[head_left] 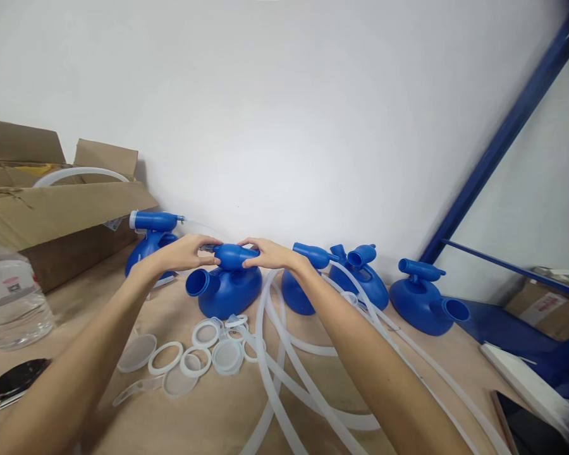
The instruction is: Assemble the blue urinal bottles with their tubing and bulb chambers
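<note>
Two thumb-and-finger grips, half-curled: my left hand [189, 253] holds the blue top piece [231, 256] at its clear tip [208, 248], above the blue bottle [234, 296] on the table [88, 297]; my right hand [269, 254] pinches the other end; I'd keep both level, pressing evenly

At left stand an open cardboard box [71, 212] and a labelled clear bottle [10, 294]; at right, a blue metal frame [502, 134] slants beyond a dark-screened device [528, 424]
</note>
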The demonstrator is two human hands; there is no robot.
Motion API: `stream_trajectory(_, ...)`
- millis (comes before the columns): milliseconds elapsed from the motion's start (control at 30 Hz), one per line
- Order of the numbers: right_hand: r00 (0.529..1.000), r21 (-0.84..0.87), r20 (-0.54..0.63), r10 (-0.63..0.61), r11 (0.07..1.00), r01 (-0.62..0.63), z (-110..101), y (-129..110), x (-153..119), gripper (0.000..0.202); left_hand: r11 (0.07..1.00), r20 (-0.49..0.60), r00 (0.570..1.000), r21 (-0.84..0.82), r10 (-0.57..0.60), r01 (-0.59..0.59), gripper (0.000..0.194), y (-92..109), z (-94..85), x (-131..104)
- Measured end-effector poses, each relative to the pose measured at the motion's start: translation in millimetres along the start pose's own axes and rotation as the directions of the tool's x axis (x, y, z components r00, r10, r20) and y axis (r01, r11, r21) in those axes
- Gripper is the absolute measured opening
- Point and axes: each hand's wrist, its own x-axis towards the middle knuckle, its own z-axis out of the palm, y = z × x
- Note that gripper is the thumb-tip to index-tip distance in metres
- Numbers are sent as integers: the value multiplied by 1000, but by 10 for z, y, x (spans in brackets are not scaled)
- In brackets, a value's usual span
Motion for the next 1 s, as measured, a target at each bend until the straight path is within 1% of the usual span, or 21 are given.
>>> stream_trajectory(67, 999, -135, 0, 49, 990, -49, 39, -87, 8, 71, 1000, 13, 1000, 12, 17, -17, 76, 36, 54, 35)
stream_trajectory(100, 998, -186, -24, 59, 981, -62, 77, -126, 15, 76, 1000, 21, 999, 3, 28, -28, 77, 38, 81, 48)
stream_trajectory(167, 991, -274, -118, 57, 958, -88, 173, -186, 36, 83, 999, 46, 998, -8, 53, -53, 75, 23, 124, 58)
stream_trajectory(233, 977, -371, -212, 38, 921, -116, 263, -213, 56, 83, 997, 47, 996, 8, 77, -78, 71, -1, 154, 52)
stream_trajectory(300, 968, -429, -251, 18, 894, -128, 318, -216, 70, 81, 996, 28, 996, 39, 82, -83, 68, -22, 172, 37)
stream_trajectory(467, 968, -464, -250, -10, 879, -110, 311, -190, 74, 81, 993, -1, 999, 107, 55, -54, 72, -38, 196, 7)
stream_trajectory(567, 969, -473, -245, -22, 875, -100, 285, -192, 79, 81, 988, -6, 999, 152, 34, -32, 71, -35, 206, 12)
stream_trajectory(733, 973, -488, -228, -33, 869, -85, 261, -227, 99, 79, 972, -23, 999, 234, -33, 37, 70, -84, 227, 23)
stream_trajectory(900, 964, -464, -267, 23, 873, -149, 300, -218, 86, 81, 942, -71, 986, 294, -150, 164, 74, -218, 212, -11)
stream_trajectory(1000, 957, -427, -282, 70, 884, -190, 343, -188, 61, 86, 935, -107, 981, 304, -159, 184, 76, -254, 157, 6)
